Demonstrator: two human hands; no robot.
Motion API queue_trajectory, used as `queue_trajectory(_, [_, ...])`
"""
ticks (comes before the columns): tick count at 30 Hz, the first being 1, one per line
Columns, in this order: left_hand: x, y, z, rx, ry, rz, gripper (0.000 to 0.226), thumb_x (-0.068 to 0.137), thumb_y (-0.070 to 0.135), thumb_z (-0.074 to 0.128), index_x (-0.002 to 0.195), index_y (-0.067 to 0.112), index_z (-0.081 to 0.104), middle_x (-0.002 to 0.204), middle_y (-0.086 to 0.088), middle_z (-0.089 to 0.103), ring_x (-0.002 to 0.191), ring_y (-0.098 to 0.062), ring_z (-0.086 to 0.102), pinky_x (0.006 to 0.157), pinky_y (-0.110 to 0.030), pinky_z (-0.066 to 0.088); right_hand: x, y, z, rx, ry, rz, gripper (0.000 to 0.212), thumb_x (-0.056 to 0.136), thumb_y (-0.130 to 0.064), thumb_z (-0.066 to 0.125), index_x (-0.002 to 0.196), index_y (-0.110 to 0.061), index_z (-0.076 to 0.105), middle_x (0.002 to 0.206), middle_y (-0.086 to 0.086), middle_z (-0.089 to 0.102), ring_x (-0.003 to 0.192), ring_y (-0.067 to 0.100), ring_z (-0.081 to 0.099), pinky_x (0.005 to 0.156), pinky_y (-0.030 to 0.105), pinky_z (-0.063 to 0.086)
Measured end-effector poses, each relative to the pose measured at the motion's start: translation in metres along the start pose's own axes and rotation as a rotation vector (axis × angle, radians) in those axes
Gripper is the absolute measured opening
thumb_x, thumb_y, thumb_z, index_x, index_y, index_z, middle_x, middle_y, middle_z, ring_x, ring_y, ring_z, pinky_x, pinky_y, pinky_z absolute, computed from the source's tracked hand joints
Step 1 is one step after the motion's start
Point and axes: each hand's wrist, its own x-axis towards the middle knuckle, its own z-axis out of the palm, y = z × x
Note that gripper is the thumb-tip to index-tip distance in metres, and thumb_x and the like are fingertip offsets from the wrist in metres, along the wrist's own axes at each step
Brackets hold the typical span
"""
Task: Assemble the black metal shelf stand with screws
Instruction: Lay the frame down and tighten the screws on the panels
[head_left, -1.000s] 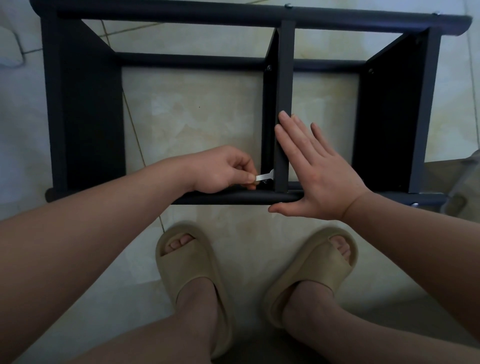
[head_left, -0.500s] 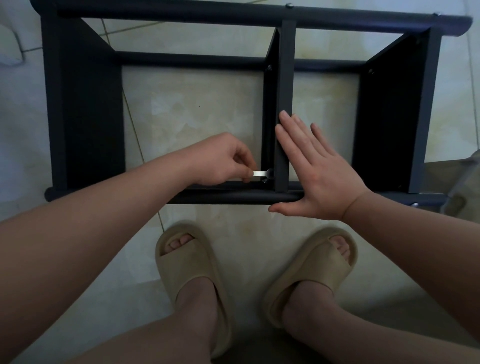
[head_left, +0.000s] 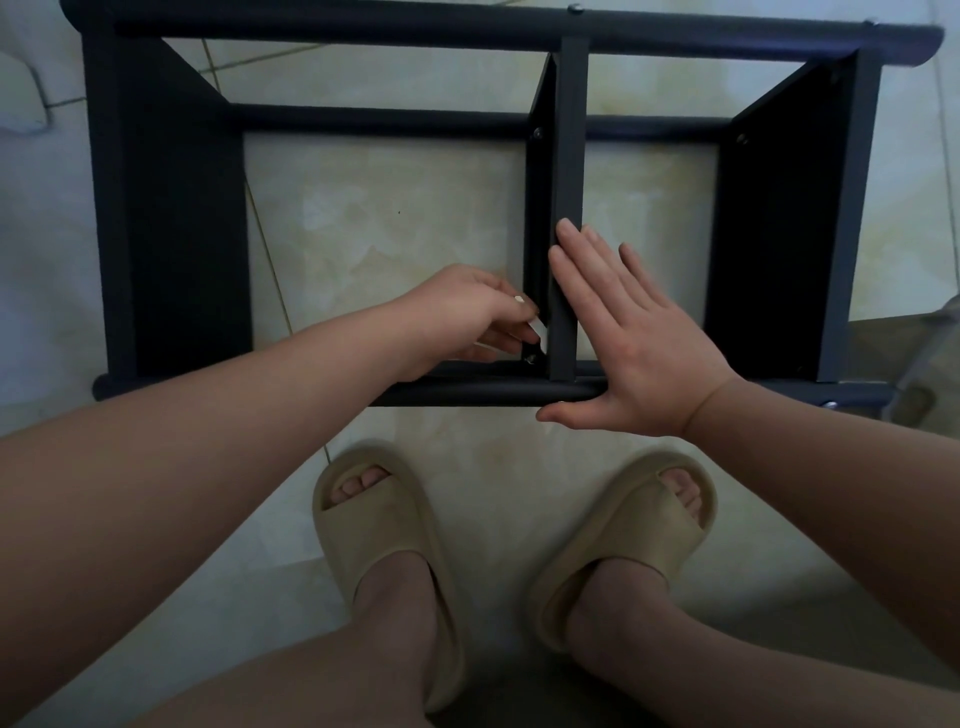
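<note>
The black metal shelf stand (head_left: 166, 208) lies on the tiled floor, a rectangular frame with two side panels and a middle upright bar (head_left: 569, 156). My left hand (head_left: 467, 317) reaches inside the frame and pinches a small flat silver wrench (head_left: 540, 332), whose tip sits at a screw (head_left: 531, 359) near the foot of the middle bar. My right hand (head_left: 628, 332) lies flat with straight fingers against the right side of the middle bar, the thumb under the near tube (head_left: 467, 391).
My two feet in beige slippers (head_left: 384, 551) stand just in front of the frame. Screw heads show on the far rail (head_left: 574, 8) and the right panel (head_left: 742, 138). A grey object (head_left: 930, 364) lies at the right edge.
My left hand has turned the wrench upward, from pointing left and level to standing nearly upright at the screw. The right hand and the frame have stayed put.
</note>
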Motion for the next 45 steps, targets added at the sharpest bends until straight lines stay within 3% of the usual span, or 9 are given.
queue_trajectory(6, [0.0034, 0.0046, 0.0049, -0.151, 0.014, -0.047, 0.012, 0.099, 0.022, 0.057, 0.096, 0.015, 0.066, 0.079, 0.002, 0.075, 0.079, -0.014, 0.071, 0.065, -0.026, 0.051, -0.0003, -0.0003, 0.0007, 0.007, 0.002, 0.001, 0.123, 0.079, -0.081, 0.052, 0.161, -0.002, 0.008, 0.17, 0.014, -0.002, 0.157, 0.03, -0.002, 0.126, 0.055, 0.012])
queue_trajectory(17, [0.0065, 0.0057, 0.0038, -0.157, 0.11, 0.005, 0.014, 0.097, 0.03, 0.063, 0.105, 0.021, 0.07, 0.093, 0.001, 0.074, 0.081, -0.013, 0.068, 0.078, -0.029, 0.05, 0.0001, -0.0002, 0.0005, 0.008, 0.005, -0.006, 0.122, 0.08, -0.082, 0.05, 0.161, -0.002, 0.007, 0.17, 0.015, -0.002, 0.157, 0.031, -0.001, 0.126, 0.055, 0.012])
queue_trajectory(30, [0.0079, -0.0014, 0.0009, -0.064, 0.069, -0.015, 0.015, 0.096, 0.032, 0.064, 0.098, 0.021, 0.073, 0.087, 0.004, 0.077, 0.079, -0.01, 0.069, 0.074, -0.029, 0.049, 0.0004, 0.0007, 0.0018, 0.01, 0.011, -0.009, 0.123, 0.08, -0.083, 0.05, 0.161, -0.001, 0.007, 0.17, 0.014, -0.003, 0.157, 0.031, -0.001, 0.125, 0.056, 0.014])
queue_trajectory(36, [0.0087, 0.0026, 0.0025, -0.038, 0.021, -0.022, 0.023, 0.096, 0.031, 0.064, 0.108, 0.012, 0.071, 0.083, 0.004, 0.077, 0.076, -0.009, 0.07, 0.076, -0.028, 0.05, 0.0001, 0.0005, 0.001, 0.016, 0.01, -0.004, 0.123, 0.079, -0.083, 0.051, 0.161, -0.001, 0.008, 0.169, 0.014, -0.002, 0.157, 0.031, -0.001, 0.125, 0.056, 0.013])
queue_trajectory(45, [0.0071, 0.0029, -0.0005, -0.024, -0.061, -0.013, 0.017, 0.102, 0.022, 0.055, 0.088, 0.014, 0.062, 0.072, 0.007, 0.074, 0.074, -0.008, 0.066, 0.072, -0.022, 0.049, -0.0003, 0.0004, 0.0021, 0.017, 0.023, -0.011, 0.123, 0.079, -0.082, 0.052, 0.161, -0.001, 0.008, 0.17, 0.015, 0.0, 0.157, 0.031, 0.001, 0.125, 0.056, 0.014])
